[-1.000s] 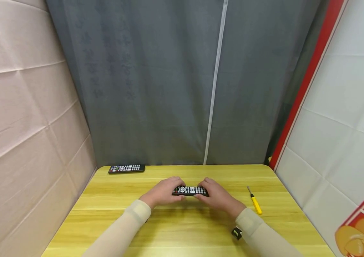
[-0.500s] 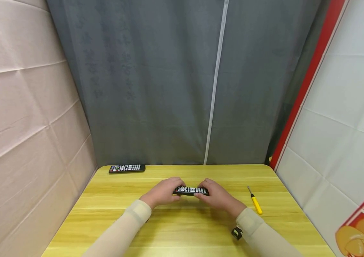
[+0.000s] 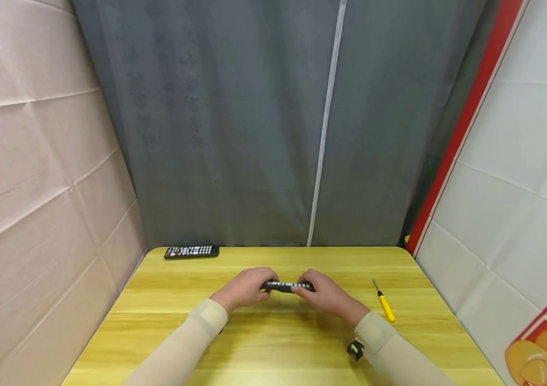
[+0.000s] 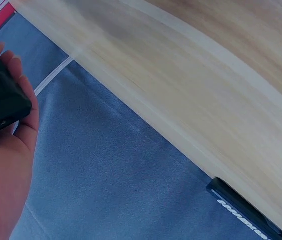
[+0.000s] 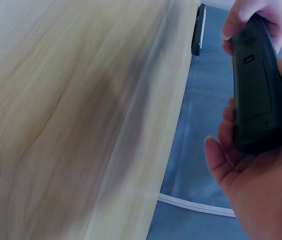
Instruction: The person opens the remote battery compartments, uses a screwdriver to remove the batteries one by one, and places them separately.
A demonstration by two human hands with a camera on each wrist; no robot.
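Note:
A black remote control (image 3: 283, 287) with pale buttons is held between both hands above the table. My left hand (image 3: 244, 288) grips its left end, and my right hand (image 3: 325, 294) grips the right end, thumb on the near edge. In the head view the remote's near side edge faces me and the buttons show only as a thin strip. From the right wrist, its back with the battery cover (image 5: 254, 90) is visible. The left wrist view catches just one dark end of the remote (image 4: 3, 100) in the left hand.
A second black remote (image 3: 191, 252) lies at the table's back left corner. To the right of the right hand lies a screwdriver (image 3: 385, 306) with a yellow handle. The wooden table (image 3: 273, 348) meets a grey curtain (image 3: 235, 161) behind, with pale walls at both sides.
The held remote has tilted, its button face turning away so that more of its near edge shows. Both hands stay almost in place, and the other things have not moved.

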